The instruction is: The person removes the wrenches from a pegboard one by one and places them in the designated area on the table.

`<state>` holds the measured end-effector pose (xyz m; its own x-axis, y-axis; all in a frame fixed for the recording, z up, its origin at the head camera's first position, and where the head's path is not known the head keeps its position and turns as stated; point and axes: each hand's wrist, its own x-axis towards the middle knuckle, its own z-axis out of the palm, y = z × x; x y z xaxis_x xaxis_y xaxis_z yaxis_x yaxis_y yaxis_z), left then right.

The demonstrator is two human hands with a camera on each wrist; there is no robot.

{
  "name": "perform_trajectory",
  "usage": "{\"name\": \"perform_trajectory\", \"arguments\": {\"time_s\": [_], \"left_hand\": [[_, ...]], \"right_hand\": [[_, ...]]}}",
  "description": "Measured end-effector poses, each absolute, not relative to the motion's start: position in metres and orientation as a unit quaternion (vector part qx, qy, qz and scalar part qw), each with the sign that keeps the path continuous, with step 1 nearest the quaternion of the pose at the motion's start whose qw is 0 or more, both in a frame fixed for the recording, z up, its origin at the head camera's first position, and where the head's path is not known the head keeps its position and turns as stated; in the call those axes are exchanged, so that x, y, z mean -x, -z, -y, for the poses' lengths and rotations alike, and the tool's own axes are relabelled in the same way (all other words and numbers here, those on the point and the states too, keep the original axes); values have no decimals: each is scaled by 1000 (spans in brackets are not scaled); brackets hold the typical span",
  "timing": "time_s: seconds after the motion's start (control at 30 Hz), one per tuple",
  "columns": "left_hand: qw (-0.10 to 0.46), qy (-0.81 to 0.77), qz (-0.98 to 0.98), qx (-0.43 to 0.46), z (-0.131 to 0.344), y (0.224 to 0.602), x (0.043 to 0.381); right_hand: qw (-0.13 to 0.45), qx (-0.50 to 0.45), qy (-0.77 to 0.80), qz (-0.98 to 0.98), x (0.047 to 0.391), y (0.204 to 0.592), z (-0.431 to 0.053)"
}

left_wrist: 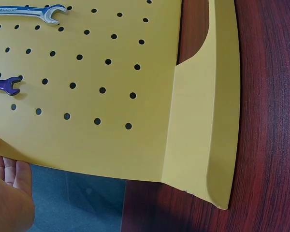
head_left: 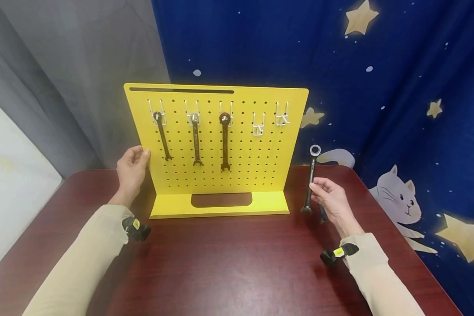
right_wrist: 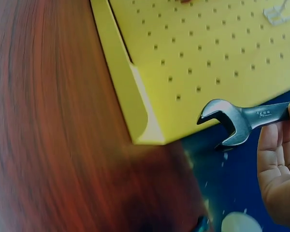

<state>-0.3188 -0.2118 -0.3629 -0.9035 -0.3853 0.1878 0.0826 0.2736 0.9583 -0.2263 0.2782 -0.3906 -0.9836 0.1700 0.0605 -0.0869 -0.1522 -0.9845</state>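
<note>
My right hand (head_left: 332, 199) pinches a combination wrench (head_left: 312, 175) by its shank, beside the right edge of a yellow pegboard (head_left: 256, 162). The wrench stands nearly upright, ring end up. Its open-ended jaw shows large in the right wrist view, with the right hand (right_wrist: 282, 169) at the frame's edge. My left hand (head_left: 132, 169) grips the board's left edge, thumb in front and fingers behind. Three more wrenches hang by their ring ends: a left one (head_left: 163, 138), a middle one (head_left: 196, 142) and a right one (head_left: 225, 145).
Two white hooks, a lower one (head_left: 258, 128) and an upper one (head_left: 282, 118), hold nothing at the board's right. A dark object (head_left: 323, 214) lies partly hidden behind the right hand. The board's foot (head_left: 170, 206) rests on the reddish-brown table (head_left: 221, 263); a blue curtain (head_left: 260, 44) hangs behind.
</note>
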Motion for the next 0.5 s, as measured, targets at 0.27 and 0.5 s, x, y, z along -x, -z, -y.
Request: {"name": "perform_trajectory", "arguments": {"time_s": [0.27, 0.5], "left_hand": [[195, 592, 775, -100, 212, 363, 319], [198, 592, 775, -99, 211, 363, 318]], "right_hand": [[60, 65, -756, 649, 227, 403, -313], [36, 93, -737, 669, 227, 415, -345]]}}
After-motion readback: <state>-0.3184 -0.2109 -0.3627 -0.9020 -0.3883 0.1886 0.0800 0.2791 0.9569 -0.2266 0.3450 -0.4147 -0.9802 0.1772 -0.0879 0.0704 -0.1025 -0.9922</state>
